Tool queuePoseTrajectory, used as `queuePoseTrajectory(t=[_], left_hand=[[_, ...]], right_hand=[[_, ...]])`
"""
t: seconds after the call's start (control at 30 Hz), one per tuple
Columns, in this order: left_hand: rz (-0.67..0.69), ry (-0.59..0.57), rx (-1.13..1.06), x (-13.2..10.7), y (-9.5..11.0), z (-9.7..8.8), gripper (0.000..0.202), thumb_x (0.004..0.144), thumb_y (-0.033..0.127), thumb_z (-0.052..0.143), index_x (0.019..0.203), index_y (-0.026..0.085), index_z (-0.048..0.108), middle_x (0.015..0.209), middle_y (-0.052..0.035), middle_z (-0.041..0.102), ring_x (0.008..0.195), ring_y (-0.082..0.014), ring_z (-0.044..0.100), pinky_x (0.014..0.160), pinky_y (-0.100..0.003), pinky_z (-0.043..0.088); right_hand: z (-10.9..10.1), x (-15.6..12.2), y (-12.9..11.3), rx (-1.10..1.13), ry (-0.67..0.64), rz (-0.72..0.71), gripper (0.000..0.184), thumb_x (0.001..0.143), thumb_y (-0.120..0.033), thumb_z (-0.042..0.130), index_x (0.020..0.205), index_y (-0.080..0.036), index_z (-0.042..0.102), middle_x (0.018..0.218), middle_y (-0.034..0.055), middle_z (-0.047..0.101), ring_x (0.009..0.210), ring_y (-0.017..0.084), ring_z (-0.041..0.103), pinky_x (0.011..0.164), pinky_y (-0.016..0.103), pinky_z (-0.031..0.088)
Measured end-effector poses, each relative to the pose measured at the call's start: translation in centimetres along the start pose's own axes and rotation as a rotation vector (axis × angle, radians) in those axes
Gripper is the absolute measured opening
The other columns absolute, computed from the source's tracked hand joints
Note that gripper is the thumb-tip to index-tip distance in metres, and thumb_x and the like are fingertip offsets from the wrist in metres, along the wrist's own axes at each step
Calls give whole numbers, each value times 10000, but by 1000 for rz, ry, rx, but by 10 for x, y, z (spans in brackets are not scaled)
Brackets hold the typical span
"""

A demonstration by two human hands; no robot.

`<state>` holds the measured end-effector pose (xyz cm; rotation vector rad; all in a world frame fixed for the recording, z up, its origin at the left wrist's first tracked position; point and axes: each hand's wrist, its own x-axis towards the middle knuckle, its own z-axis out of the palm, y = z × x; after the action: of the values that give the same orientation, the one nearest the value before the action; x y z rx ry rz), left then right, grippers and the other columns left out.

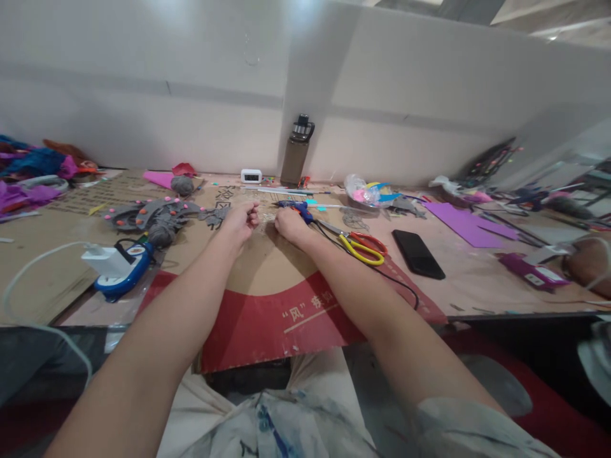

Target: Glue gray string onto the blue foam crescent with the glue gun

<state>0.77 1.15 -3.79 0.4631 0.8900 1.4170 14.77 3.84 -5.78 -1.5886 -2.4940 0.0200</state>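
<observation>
My right hand (292, 224) is closed around a blue hot glue gun (301, 207), whose nozzle points left. A black cord trails from the gun toward the right. Across a small gap, my left hand (240, 222) is held with its fingers curled together. Whatever they may pinch is too small to make out. Both hands are over a brown and red cardboard sheet (267, 324). Grey cut-out pieces with pink and orange dots (147, 216) lie left of my left hand. Scissors with red and yellow handles (365, 248) rest beside my right forearm.
A dark bottle (294, 156) and a small white digital clock (251, 176) stand by the back wall. At right lie a black phone (419, 254) and purple sheets (463, 222). A blue power strip (125, 270) with a white plug sits at left, near the table's front edge.
</observation>
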Motion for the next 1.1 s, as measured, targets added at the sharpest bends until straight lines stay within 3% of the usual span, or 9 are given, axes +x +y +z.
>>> queuePoseTrajectory(t=[0.07,0.23,0.67,0.9,1.1], left_hand=[[-2,2,-4,-1,0,0,178,813,19,459,691,108,554,502,22,447,364,-19,339,342,-115,246],[-18,2,-2,-2,0,1,169,809,21,466,696,111,554,495,23,449,358,-23,340,340,-117,242],[-33,-4,28,1,-2,-1,154,804,26,474,707,112,556,494,25,444,356,-23,340,334,-117,238],[-30,-8,19,3,-2,-1,149,802,24,483,714,114,563,510,21,455,363,-22,347,341,-121,246],[-34,-11,22,1,-3,0,153,807,30,481,716,118,568,500,23,450,369,-21,339,332,-113,234]], right_hand=[[-1,1,4,13,23,24,288,874,-118,416,966,-24,671,1005,219,677,954,236,634,857,282,446],[-1,-1,9,59,39,-43,257,870,-155,456,951,-116,697,996,122,698,955,178,626,860,232,431],[1,7,2,41,-31,-95,229,806,-127,497,893,-66,700,969,186,697,866,218,646,782,254,441],[-1,1,16,123,-43,-140,230,857,-163,472,881,-116,696,892,92,715,790,142,620,724,204,417],[0,3,15,143,-40,-106,191,838,-153,531,919,-119,701,925,81,716,843,140,627,745,190,416]])
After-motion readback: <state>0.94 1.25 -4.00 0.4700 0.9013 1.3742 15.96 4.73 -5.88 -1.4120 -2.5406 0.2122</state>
